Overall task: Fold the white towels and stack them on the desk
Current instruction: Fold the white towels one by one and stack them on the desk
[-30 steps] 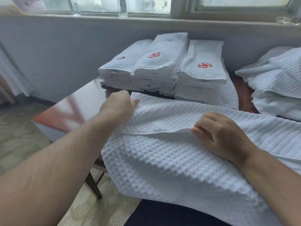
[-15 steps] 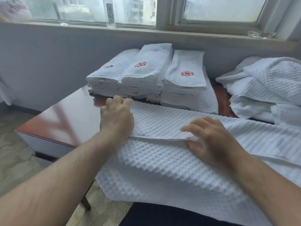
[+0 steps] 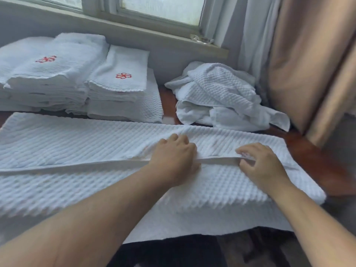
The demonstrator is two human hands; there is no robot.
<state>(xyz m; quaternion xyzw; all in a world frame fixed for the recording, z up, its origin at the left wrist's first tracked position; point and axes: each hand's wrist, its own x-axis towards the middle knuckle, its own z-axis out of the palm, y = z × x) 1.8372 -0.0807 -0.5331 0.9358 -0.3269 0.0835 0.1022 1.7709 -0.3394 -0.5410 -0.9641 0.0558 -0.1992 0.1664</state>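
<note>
A large white waffle towel (image 3: 81, 147) lies spread across the desk (image 3: 312, 151) in front of me, its near part hanging over the front edge. A flat hem band runs across its middle. My left hand (image 3: 175, 157) lies on the towel at that band, fingers curled over the fabric. My right hand (image 3: 264, 162) pinches the band's edge a little to the right. Stacks of folded white towels (image 3: 117, 87) with red emblems stand at the back left. A heap of unfolded white towels (image 3: 221, 97) lies at the back right.
A grey wall and window sill (image 3: 154, 29) run behind the desk. Curtains (image 3: 308, 60) hang at the right, close to the desk's corner. A small clear object (image 3: 202, 38) sits on the sill. Bare red-brown desk shows right of the spread towel.
Both hands have slid to the right along the towel's hem band, and the view has turned right, so the unfolded heap and curtains are now in sight.
</note>
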